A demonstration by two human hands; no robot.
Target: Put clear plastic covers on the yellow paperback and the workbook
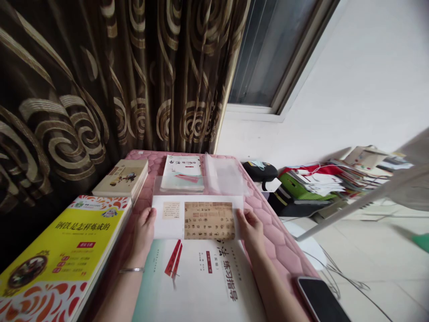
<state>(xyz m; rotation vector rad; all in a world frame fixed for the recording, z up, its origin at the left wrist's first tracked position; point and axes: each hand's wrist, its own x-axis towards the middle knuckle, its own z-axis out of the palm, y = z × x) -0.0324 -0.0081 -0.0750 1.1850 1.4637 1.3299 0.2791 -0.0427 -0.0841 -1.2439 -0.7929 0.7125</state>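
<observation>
A large calligraphy practice book [197, 277] with a white and pale green cover lies in front of me. At its far edge is a white page strip [174, 229] printed with a brown calligraphy picture. A clear plastic sheet [181, 187] sticks out beyond that strip. My left hand [145, 223], with a silver bangle on the wrist, pinches the strip's left edge. My right hand [250, 227] grips the right edge, its thumb on top. Whether the plastic is also between the fingers cannot be told. Beyond lies a smaller-looking similar book [182, 167], beside folded clear plastic [223, 174].
A yellow book [97, 241] and a beige book [122, 176] lie in stacks on the left of the pink quilted surface [276, 237]. A phone [321, 299] rests at the right edge. A pale lamp pole [348, 205] and piled papers [311, 181] stand further right.
</observation>
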